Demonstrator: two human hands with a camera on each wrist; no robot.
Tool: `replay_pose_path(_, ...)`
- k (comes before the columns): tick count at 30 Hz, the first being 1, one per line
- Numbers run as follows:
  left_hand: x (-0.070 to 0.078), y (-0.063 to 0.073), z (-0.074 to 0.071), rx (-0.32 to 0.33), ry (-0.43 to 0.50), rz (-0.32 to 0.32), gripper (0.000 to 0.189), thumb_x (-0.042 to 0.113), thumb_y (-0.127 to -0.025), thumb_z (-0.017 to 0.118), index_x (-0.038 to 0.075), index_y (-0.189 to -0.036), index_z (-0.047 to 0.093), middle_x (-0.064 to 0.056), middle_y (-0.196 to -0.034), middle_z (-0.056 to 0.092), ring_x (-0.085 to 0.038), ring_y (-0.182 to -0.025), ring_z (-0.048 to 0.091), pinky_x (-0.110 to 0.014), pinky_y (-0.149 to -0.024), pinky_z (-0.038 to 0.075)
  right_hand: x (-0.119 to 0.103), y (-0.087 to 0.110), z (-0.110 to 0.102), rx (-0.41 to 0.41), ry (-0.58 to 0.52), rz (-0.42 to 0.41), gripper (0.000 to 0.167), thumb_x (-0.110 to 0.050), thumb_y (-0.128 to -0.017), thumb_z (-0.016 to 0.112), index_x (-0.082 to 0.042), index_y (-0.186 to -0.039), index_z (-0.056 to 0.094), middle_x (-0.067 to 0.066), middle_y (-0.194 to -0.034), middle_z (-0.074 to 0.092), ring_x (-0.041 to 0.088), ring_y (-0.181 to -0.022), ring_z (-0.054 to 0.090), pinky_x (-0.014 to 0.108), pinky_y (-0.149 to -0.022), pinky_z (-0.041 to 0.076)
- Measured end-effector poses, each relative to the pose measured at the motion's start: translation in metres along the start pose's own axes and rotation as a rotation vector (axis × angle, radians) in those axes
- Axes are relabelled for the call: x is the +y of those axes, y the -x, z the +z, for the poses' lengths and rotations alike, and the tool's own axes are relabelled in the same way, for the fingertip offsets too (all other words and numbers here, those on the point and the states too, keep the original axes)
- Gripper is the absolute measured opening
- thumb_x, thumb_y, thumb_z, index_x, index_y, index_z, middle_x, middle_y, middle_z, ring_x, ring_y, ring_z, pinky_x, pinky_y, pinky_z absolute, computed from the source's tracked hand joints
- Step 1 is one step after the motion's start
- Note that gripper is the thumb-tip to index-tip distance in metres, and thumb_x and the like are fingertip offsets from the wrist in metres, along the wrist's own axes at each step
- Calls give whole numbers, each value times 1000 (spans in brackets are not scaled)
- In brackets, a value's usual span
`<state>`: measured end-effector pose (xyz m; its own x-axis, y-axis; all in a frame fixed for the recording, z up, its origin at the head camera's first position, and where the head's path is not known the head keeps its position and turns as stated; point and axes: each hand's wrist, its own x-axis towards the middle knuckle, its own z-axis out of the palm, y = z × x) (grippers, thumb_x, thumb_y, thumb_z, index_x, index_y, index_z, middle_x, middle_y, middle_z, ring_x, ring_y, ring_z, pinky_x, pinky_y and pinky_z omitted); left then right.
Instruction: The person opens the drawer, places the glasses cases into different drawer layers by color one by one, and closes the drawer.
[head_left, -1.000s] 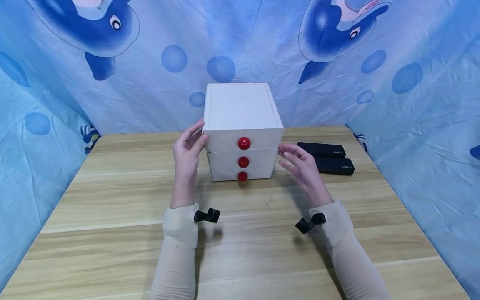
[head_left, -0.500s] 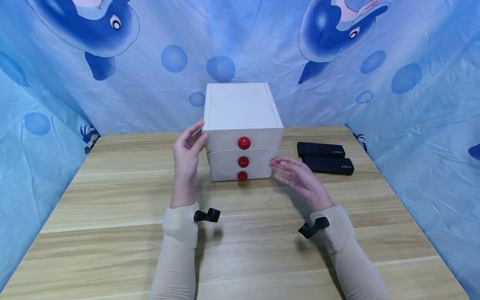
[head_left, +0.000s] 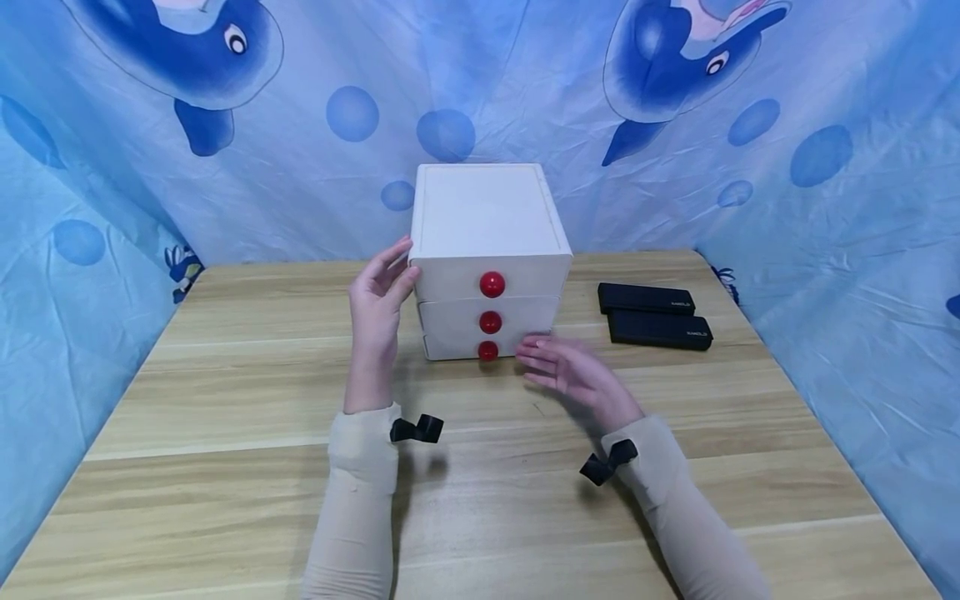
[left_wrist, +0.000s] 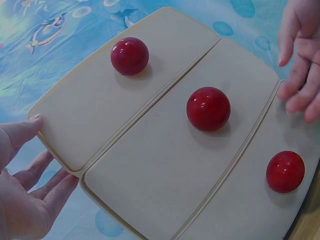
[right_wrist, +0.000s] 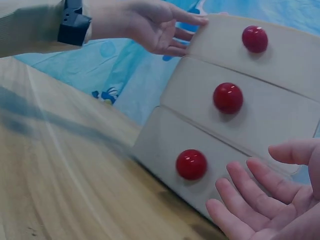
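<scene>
A white three-drawer box [head_left: 487,212] stands on the table, each drawer front carrying a round red knob. In the head view the top knob [head_left: 492,284], middle knob [head_left: 491,322] and bottom knob [head_left: 488,351] line up down the middle. My left hand [head_left: 378,304] rests on the box's left side by the top drawer, thumb at the front edge and fingers [left_wrist: 55,192] extended along the side. My right hand [head_left: 573,375] hovers before the lower right corner, fingers [right_wrist: 260,195] loosely spread beside the bottom knob and holding nothing. All the drawers are closed.
Two black oblong cases [head_left: 647,298] [head_left: 660,330] lie to the right of the box, one partly against the other. Behind the wooden table [head_left: 225,375] hangs a blue curtain [head_left: 300,183] with cartoon dolphins. A black band sits on each sleeved wrist.
My right hand has moved down and left, from beside the box's right edge to the front of the bottom drawer. The left hand stays on the box's left side.
</scene>
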<state>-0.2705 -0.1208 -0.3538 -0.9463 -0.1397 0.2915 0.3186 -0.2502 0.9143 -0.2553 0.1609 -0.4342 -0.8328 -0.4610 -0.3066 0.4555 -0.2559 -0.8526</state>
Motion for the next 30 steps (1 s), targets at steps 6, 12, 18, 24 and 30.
replay_pose_path(6, 0, 0, 0, 5, 1, 9, 40, 4, -91, 64, -1, -130, 57, -6, -143, 54, -18, -127, 55, -20, -96, 52, 8, -8, 5, -27, 19, 44, 49, -20, -106, 33, 4, -148, 25, 20, -152, 38, 37, -144, 29, 46, -111, 41)
replay_pose_path(12, 0, 1, 0, 4, 6, 7, 40, 3, -91, 64, -2, -130, 56, -7, -143, 54, -18, -126, 55, -21, -96, 52, 11, -12, 8, -29, -4, 73, 50, -20, -106, 32, 5, -149, 24, 26, -155, 28, 36, -142, 34, 46, -112, 39)
replay_pose_path(18, 0, 0, 1, 0, 21, 9, 41, 2, -91, 63, -3, -131, 56, -7, -143, 54, -18, -127, 54, -21, -95, 52, 12, -16, 12, -33, -20, 101, 51, -22, -106, 32, 4, -149, 25, 26, -154, 29, 36, -139, 39, 47, -112, 39)
replay_pose_path(24, -2, -1, 0, 8, 28, 6, 39, 2, -91, 64, 0, -130, 58, -6, -142, 54, -19, -127, 54, -20, -93, 52, 15, -20, 15, -45, -32, 127, 52, -24, -107, 30, 5, -149, 24, 27, -154, 28, 36, -140, 37, 47, -113, 39)
replay_pose_path(30, -3, -2, 0, 8, 29, 3, 39, 3, -91, 64, 1, -130, 58, -5, -143, 54, -19, -127, 54, -20, -92, 52, 18, -26, 19, -34, -77, 147, 48, -22, -106, 32, 4, -146, 29, 27, -154, 28, 34, -138, 41, 44, -108, 44)
